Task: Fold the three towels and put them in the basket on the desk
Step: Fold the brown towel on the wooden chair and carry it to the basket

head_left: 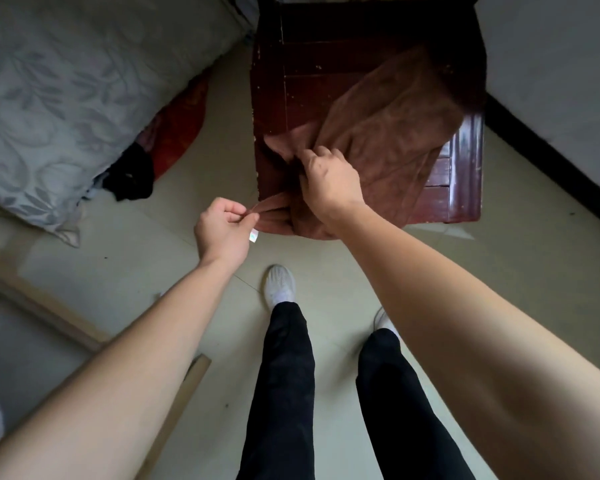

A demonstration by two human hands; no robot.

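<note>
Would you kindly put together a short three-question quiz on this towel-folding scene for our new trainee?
1. True or false: the brown towel lies partly on the dark wooden table.
2. Multiple choice: what does the left hand pinch? A) a corner of the towel; B) a basket handle; C) nothing.
3. Fill in (near or far): the right hand grips bunched towel at the table's ____ edge.

Key: 1 true; 2 A; 3 near.
</note>
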